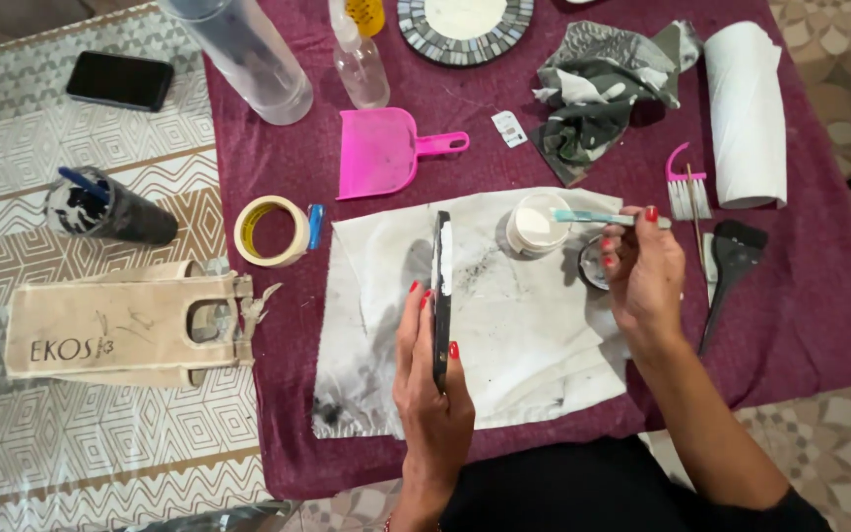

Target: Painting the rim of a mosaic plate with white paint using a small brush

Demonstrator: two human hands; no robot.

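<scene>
Cloth: one stained white cloth (534, 335), centre.
Hands: two; left hand (432, 384), 6 o'clock, grasps one dark flat piece (441, 296) on edge; right hand (644, 271), 3 o'clock, pinches one teal brush (588, 216).
Pot: one white paste pot (536, 225), 1 o'clock, under brush tip.

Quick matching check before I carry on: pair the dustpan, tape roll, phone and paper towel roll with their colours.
Things:
1. dustpan
2. tape roll
3. phone
4. paper towel roll

Colours:
A. white
B. black
C. pink
D. pale yellow

Pairs: 1-C, 2-D, 3-B, 4-A
</scene>
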